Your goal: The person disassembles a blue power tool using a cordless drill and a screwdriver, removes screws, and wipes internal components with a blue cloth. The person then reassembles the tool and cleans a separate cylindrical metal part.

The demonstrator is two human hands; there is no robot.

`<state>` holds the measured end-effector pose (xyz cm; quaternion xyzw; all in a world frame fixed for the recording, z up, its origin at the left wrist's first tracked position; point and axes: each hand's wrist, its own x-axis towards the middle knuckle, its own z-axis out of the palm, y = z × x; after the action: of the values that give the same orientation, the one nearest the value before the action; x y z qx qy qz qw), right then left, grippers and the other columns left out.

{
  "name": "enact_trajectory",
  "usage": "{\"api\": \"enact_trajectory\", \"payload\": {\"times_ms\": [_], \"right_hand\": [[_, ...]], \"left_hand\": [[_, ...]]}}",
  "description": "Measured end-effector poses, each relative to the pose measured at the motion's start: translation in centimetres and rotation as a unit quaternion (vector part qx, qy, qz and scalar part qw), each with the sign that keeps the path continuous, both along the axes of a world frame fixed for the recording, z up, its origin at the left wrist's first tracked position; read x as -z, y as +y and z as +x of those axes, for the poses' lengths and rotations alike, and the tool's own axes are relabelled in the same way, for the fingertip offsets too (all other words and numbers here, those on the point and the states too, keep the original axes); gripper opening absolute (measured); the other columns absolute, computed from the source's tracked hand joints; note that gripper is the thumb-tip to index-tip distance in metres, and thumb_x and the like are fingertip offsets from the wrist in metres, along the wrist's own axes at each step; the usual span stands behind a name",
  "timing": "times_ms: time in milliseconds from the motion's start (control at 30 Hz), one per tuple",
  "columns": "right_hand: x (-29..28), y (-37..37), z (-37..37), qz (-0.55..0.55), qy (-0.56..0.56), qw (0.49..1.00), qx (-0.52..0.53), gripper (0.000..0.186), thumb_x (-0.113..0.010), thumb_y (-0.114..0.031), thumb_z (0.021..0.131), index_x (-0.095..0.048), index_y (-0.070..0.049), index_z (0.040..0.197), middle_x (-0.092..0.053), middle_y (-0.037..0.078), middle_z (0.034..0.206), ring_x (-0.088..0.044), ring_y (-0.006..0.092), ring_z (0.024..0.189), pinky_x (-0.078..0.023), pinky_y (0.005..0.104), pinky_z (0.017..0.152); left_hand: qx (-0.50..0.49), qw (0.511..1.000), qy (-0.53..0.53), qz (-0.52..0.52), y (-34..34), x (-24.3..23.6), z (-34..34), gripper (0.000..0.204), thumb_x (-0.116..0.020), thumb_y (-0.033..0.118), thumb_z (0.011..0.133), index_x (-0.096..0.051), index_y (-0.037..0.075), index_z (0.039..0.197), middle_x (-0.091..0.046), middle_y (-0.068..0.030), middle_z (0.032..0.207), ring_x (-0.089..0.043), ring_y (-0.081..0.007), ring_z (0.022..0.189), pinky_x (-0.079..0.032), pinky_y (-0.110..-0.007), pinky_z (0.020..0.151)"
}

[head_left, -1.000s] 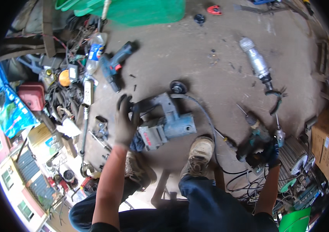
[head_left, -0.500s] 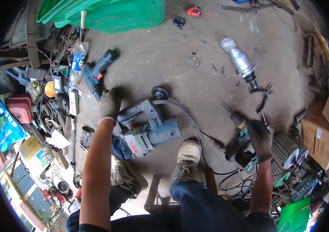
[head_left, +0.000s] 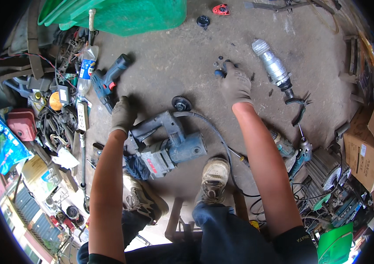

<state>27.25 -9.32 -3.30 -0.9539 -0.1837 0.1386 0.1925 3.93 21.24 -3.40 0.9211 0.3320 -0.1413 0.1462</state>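
Note:
My left hand [head_left: 123, 115], in a grey work glove, is beside the chuck of a blue cordless drill [head_left: 104, 83]; its fingers are drawn together, and whatever they hold is hidden. Close to its right lies a large grey-blue corded power tool [head_left: 186, 149] with a loop handle, on its side. My right hand [head_left: 236, 84], gloved too, reaches out over the floor with thumb and forefinger apart. Right by its fingertips are several small metal parts [head_left: 220, 57]. A dark toothed gear [head_left: 181, 104] sits between the hands, above the power tool's handle.
A silver cylindrical tool body [head_left: 271, 64] lies to the right, near pliers [head_left: 300, 115]. More power tools [head_left: 302, 157] and tangled cables are beside my right forearm. A green bin [head_left: 152, 17] stands at the far side; a bottle [head_left: 87, 70] and clutter line the left; a cardboard box [head_left: 365, 143] is right.
My right hand has left the power tool at the right and moved far forward and left to the small parts. The left hand has shifted only slightly.

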Motion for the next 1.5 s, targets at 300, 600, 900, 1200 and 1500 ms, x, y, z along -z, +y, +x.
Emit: {"api": "enact_trajectory", "payload": {"times_ms": [300,600,900,1200,1500], "right_hand": [[-0.1,-3.7,-1.8,0.056,0.048,0.996,0.054,0.034,-0.069,-0.02,0.087,-0.065,0.001,0.113,-0.07,0.022,0.101,-0.071,0.0347,0.089,-0.056,0.044,0.08],[-0.7,-9.2,-5.9,0.492,0.344,0.766,0.229,0.024,-0.062,-0.007,0.097,-0.067,0.0,0.119,-0.068,0.006,0.094,-0.069,0.0153,0.078,-0.061,0.03,0.069],[-4.2,-8.4,-9.4,0.544,0.413,0.723,0.104,0.028,-0.058,-0.005,0.098,-0.063,0.001,0.126,-0.069,0.008,0.105,-0.066,0.0123,0.088,-0.057,0.0263,0.074],[-7.1,-7.5,-14.8,0.336,0.305,0.891,-0.014,0.037,-0.051,0.002,0.096,-0.058,-0.001,0.131,-0.063,0.01,0.1,-0.061,0.0174,0.083,-0.052,0.0298,0.078],[-7.1,-7.0,-17.7,0.367,0.408,0.833,0.069,0.031,-0.052,0.007,0.095,-0.06,0.007,0.125,-0.068,0.01,0.111,-0.063,0.0097,0.09,-0.055,0.0254,0.083]], "left_hand": [[0.061,0.966,-0.137,-0.213,-12.4,-6.0,8.4,0.023,-0.065,0.017,0.091,-0.061,-0.001,0.104,-0.069,-0.0203,0.088,-0.069,-0.0318,0.082,-0.054,-0.045,0.077],[0.05,0.96,-0.121,-0.249,-21.1,-4.4,14.2,0.051,-0.068,0.025,0.088,-0.055,0.001,0.132,-0.067,-0.0296,0.113,-0.063,-0.0469,0.109,-0.05,-0.049,0.096],[-0.096,0.735,-0.225,-0.632,-21.4,-5.7,6.7,0.046,-0.061,-0.003,0.094,-0.056,-0.001,0.139,-0.07,-0.0056,0.118,-0.064,-0.0108,0.1,-0.053,-0.028,0.092],[-0.443,0.563,-0.328,-0.616,-17.4,-10.9,-4.1,0.032,-0.047,0.004,0.101,-0.064,-0.001,0.127,-0.069,-0.0123,0.101,-0.069,-0.0207,0.085,-0.056,-0.03,0.07],[-0.45,0.506,-0.292,-0.675,-15.5,-9.9,-11.2,0.023,-0.054,-0.002,0.095,-0.062,-0.007,0.115,-0.069,-0.0141,0.105,-0.071,-0.0283,0.099,-0.059,-0.035,0.078]]}}
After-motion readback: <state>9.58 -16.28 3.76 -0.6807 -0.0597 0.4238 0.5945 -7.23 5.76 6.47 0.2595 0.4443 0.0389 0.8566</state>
